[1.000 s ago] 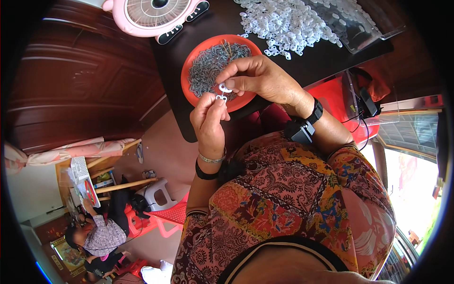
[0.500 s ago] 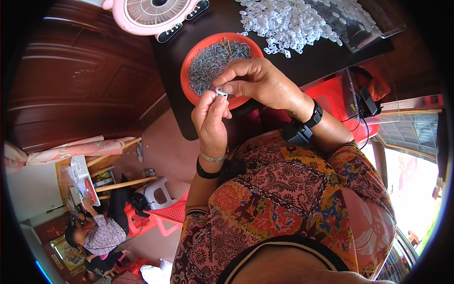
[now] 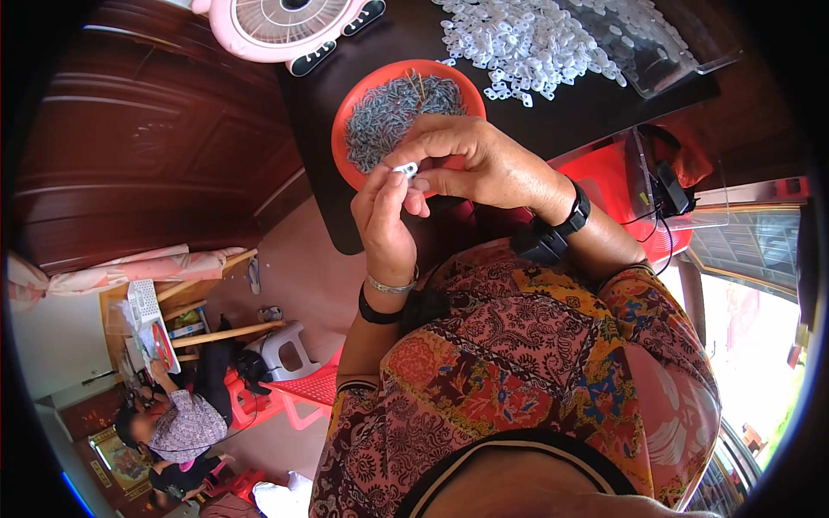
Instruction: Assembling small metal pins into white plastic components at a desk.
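A small white plastic piece (image 3: 406, 169) with a dark spot in its hole sits between my hands, just over the near rim of an orange-red bowl (image 3: 338, 142). My left hand (image 3: 386, 226) pinches it from below with thumb and fingers. From the right, my right hand (image 3: 484, 164) closes around the same piece, index finger on its far side and thumb close to its near edge. Whether a small part is also between the right fingertips is hidden. Many small grey screw-like pieces (image 3: 380, 121) fill the bowl.
A heap of similar white pieces (image 3: 518, 43) lies on the dark table (image 3: 324, 198), beside a clear plastic tray (image 3: 669, 86). At the back left stands a pink fan (image 3: 289, 26). Red chairs (image 3: 302, 388) and another person (image 3: 186, 423) are at lower left.
The white piece has turned between my fingers and its dark-centred hole now shows. My right thumb has shifted down, and my right index finger reaches over the piece.
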`<state>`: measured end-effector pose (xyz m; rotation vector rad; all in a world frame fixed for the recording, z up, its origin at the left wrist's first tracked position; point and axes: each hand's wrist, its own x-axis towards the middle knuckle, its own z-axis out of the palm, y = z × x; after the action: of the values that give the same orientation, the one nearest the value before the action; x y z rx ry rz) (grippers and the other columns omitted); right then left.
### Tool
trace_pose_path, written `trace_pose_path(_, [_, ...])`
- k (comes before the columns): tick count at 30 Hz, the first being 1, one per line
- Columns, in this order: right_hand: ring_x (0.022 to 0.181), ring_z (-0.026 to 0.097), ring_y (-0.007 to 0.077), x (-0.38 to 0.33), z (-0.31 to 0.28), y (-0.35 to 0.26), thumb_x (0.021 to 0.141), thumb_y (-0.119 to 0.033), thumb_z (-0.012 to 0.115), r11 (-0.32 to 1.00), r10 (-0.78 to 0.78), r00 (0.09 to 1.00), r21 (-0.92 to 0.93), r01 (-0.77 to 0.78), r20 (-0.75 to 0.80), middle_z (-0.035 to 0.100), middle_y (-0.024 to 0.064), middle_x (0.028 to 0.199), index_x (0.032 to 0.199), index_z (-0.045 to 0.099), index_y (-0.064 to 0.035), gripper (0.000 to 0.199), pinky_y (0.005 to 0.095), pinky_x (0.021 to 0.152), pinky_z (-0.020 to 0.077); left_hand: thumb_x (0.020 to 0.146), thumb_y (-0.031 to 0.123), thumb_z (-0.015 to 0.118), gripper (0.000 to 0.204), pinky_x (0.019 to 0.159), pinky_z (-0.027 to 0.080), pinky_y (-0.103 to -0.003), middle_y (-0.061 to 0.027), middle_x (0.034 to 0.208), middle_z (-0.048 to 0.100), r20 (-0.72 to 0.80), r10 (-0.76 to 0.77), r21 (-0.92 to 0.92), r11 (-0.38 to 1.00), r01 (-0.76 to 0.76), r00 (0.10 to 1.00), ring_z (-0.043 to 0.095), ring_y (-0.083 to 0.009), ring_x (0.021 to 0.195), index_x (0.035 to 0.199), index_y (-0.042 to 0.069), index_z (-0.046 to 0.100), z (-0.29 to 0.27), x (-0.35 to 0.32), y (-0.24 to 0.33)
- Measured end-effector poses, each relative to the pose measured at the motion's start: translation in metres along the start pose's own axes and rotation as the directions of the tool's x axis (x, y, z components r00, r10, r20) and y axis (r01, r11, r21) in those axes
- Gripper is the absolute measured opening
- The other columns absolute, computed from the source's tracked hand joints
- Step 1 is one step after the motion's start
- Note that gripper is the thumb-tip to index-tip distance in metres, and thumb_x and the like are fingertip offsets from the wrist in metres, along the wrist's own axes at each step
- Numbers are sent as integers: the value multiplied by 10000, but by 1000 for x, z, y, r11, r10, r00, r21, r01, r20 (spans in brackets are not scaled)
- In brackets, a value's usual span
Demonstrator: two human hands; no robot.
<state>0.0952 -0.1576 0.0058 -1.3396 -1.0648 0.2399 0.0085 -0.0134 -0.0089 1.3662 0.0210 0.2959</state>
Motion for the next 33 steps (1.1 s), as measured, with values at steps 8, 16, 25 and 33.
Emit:
trace_pose_path(8, [864, 635, 191, -2, 0, 4, 820, 13, 641, 1000, -15, 998, 12, 15, -58, 614, 88, 947, 1048, 650, -1, 229, 295, 758, 513, 921, 144, 458, 221, 587, 412, -236, -25, 693, 481, 26, 9, 41, 999, -10, 1000, 449, -95, 632, 922, -45, 573, 6, -1, 2])
trace_pose_path(16, [825, 625, 124, -4, 4, 3, 856, -36, 637, 988, 74, 985, 143, -52, -154, 653, 48, 871, 985, 668, 1, 138, 251, 742, 500, 918, 145, 476, 193, 599, 399, -245, -23, 686, 472, 40, 63, 183, 981, -70, 997, 444, -99, 634, 797, 1, 518, 7, -2, 3])
trace_pose_path(25, [820, 616, 91, -3, 9, 3, 865, -45, 637, 986, 86, 967, 157, -49, -241, 668, 31, 870, 962, 670, -2, 111, 244, 748, 501, 917, 103, 492, 171, 558, 379, -224, -16, 692, 508, -7, 90, 175, 981, -87, 996, 433, -71, 599, 768, 20, 478, 7, -3, 3])
trace_pose_path(33, [849, 624, 115, -4, 5, 6, 847, -10, 637, 992, 69, 983, 117, -49, -170, 654, 44, 893, 974, 665, 0, 130, 250, 772, 503, 925, 128, 472, 198, 557, 379, -220, -8, 661, 431, -21, 65, 209, 976, -59, 998, 396, -82, 609, 757, 24, 480, 8, -2, 6])
